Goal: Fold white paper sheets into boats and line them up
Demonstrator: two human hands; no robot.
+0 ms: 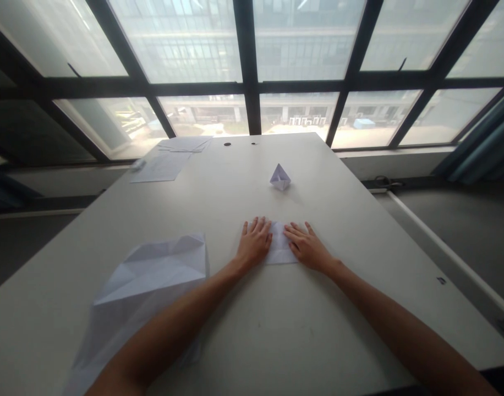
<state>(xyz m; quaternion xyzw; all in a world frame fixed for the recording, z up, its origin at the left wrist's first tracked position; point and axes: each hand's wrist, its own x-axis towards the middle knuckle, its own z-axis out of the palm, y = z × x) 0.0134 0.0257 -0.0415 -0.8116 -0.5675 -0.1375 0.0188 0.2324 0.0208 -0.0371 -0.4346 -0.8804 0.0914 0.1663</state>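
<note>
Folded paper (280,246) mid-table (351,236), left hand (255,242) on its left side, right hand (307,248) on its right. Paper boat (280,177) ahead, toward far edge. Large creased sheet (151,280) by near-left edge. Stacked papers (185,144) at far-left corner, single sheet (159,168) just nearer. Window (247,55) behind far edge.

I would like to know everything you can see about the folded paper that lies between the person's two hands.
The folded paper is a thin, white, matte sheet, folded into a roughly rectangular packet, and a few faint creases show. It lies flat on the pale table, near the middle, with its longer side pointing away from the person. The left hand and the right hand rest on its two sides and partly cover them. Its exact outline is hidden there.
</note>
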